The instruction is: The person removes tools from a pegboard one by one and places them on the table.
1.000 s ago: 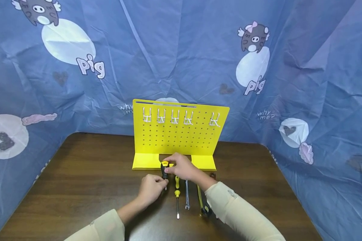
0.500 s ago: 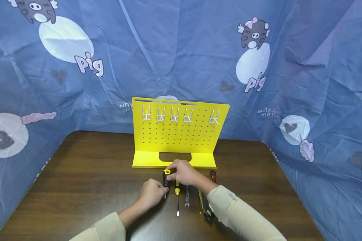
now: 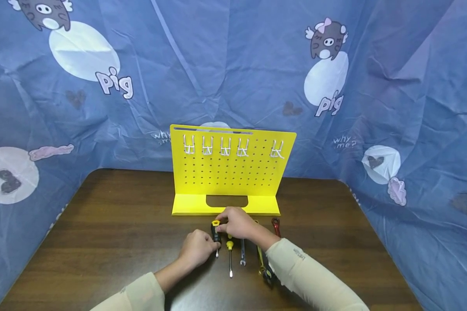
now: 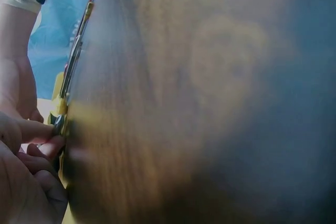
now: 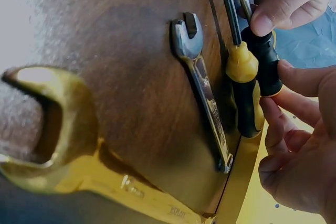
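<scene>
A short black-and-yellow screwdriver stays between both hands in front of the pegboard, its metal tip pointing toward the person. My left hand pinches the lower end of its handle, near the shaft. Thumb and fingers of my right hand grip the yellow-capped upper end. In the right wrist view the dark handle shows between the fingertips of both hands. Just right of it lies a longer yellow-and-black screwdriver, partly under the right hand. In the left wrist view, my fingers hide most of the short screwdriver.
A yellow pegboard with several white double hooks stands at the back. Right of the screwdrivers lie a silver wrench, a yellow wrench, a black-headed tool and a red tool, some partly covered by the right arm.
Both hands have brought the short screwdriver from close to the pegboard's base back toward the person, and slightly right. The right hand no longer covers the board's base cutout. Both grips persist.
</scene>
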The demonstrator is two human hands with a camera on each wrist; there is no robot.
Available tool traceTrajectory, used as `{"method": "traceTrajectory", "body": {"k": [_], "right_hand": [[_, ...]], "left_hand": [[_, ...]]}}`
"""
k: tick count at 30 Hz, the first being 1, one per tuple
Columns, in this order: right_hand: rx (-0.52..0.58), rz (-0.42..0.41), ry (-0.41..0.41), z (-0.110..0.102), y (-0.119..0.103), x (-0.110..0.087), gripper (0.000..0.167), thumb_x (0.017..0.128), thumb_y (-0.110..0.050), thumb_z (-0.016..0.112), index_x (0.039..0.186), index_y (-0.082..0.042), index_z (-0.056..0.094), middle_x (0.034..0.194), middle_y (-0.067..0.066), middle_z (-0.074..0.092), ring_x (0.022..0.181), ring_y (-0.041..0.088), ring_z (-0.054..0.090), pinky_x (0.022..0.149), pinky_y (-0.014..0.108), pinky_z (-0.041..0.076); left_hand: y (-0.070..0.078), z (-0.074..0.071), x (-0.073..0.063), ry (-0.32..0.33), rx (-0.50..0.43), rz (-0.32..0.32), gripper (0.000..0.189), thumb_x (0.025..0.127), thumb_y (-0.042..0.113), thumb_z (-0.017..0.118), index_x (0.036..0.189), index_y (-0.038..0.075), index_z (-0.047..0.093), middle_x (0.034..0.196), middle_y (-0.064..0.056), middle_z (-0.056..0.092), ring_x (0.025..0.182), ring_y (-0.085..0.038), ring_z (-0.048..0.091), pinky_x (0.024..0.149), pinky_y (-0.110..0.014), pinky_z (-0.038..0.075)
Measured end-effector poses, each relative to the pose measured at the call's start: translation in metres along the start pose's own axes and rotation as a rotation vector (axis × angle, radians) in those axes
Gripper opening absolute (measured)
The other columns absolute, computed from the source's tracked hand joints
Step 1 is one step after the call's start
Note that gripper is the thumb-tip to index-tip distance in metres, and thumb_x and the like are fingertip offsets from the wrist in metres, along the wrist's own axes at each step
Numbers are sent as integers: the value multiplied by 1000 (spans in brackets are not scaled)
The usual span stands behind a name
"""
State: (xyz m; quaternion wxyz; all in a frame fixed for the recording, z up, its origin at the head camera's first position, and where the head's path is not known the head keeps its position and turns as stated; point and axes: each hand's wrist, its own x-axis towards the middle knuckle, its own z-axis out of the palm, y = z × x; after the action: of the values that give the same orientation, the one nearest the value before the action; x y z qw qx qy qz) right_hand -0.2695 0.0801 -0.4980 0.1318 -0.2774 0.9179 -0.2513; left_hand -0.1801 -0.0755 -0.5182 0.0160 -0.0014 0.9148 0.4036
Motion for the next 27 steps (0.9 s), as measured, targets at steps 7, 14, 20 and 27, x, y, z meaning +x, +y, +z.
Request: {"method": "traceTrajectory", "body": {"k": [7, 14, 20, 27], "right_hand": [[26, 16, 7, 1, 5, -1, 25, 89, -24, 79, 111, -11, 77, 98, -4, 70, 86, 9, 60, 78, 30, 50], [44, 33, 10, 2, 7, -2, 26, 90, -24, 79, 112, -10, 77, 96, -5, 70, 83, 8, 58, 75, 28, 49], [54, 45, 3, 1, 7, -1, 26, 89, -24, 79, 112, -10, 77, 99, -4, 71, 85, 9, 58, 76, 29, 50], [68, 49, 3, -3, 10, 0, 27, 90, -23, 78, 113, -9, 76, 102, -2, 71, 91, 11, 62, 80, 31, 52]], "left_hand": [[-1, 0, 0, -9, 0, 0, 28, 81, 20, 82, 57, 14, 68, 54, 8, 60, 55, -12, 50, 53, -31, 39], [-3, 1, 0, -18, -8, 1, 30, 82, 21, 81, 56, 15, 67, 53, 9, 59, 55, -12, 50, 53, -31, 38], [-5, 2, 2, -20, -15, 10, 29, 82, 21, 81, 57, 14, 69, 52, 9, 60, 54, -12, 50, 53, -31, 39], [-7, 4, 4, -14, -23, 17, 28, 83, 21, 81, 59, 12, 71, 54, 8, 61, 54, -12, 51, 52, -30, 39]]}}
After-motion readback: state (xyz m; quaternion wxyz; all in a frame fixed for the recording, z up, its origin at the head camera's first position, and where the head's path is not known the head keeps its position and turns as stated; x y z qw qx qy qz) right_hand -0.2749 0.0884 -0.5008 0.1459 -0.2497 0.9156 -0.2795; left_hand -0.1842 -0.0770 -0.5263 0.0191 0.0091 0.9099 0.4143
